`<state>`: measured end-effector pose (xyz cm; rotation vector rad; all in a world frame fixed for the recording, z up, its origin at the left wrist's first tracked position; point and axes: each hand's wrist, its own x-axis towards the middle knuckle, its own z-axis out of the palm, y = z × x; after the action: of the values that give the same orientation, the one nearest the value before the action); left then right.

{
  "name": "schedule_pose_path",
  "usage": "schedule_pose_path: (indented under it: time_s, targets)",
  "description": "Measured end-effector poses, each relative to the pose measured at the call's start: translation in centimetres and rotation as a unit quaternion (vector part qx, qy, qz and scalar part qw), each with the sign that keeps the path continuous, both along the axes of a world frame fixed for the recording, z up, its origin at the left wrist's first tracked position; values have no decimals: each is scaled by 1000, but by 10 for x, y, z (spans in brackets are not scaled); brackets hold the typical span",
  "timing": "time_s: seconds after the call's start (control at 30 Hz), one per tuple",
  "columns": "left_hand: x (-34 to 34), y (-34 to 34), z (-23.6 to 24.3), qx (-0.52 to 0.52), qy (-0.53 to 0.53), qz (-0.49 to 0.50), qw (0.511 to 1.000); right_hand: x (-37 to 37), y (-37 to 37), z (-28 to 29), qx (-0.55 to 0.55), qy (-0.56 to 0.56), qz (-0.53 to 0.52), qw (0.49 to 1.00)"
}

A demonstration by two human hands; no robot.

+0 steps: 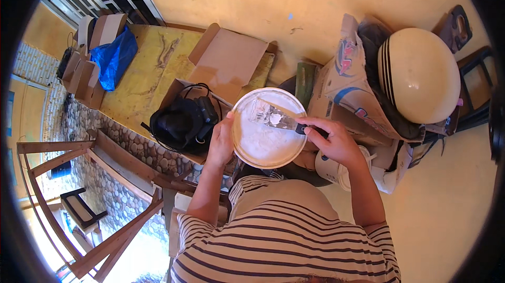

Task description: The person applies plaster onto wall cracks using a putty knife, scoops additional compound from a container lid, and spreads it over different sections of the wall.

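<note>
My left hand point(221, 143) grips the left rim of a round white lid point(268, 149), which is smeared with whitish residue. Closed around the dark handle of a putty knife point(284, 121) is my right hand point(336, 141), at the lid's right side. The knife's flat blade lies over the upper middle of the lid, and a white lump sits on the metal. Most of my left fingers are hidden beneath the rim.
A white bucket point(329, 168) stands below my right forearm. Left of the lid, a black bag-like item point(181, 122) fills an open box on a yellow table point(152, 46). Cartons and a cream helmet point(421, 75) crowd the right; a wooden frame point(118, 167) stands left.
</note>
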<state>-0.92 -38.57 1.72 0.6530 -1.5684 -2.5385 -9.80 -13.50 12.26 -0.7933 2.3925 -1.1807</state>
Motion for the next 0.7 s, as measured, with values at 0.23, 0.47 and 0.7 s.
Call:
schedule_pose_path:
  time_s: [0.23, 0.47, 0.7]
  targets:
    - [-12, -24, -15, -40, 28, -31, 998, -13, -22, 10, 30, -32, -20, 999]
    - [-26, -12, -7, -121, 52, 33, 991, 11, -55, -16, -8, -68, -85, 994]
    - [-28, -16, -22, -87, 20, 54, 995, 20, -68, -51, -86, -108, -144, 980]
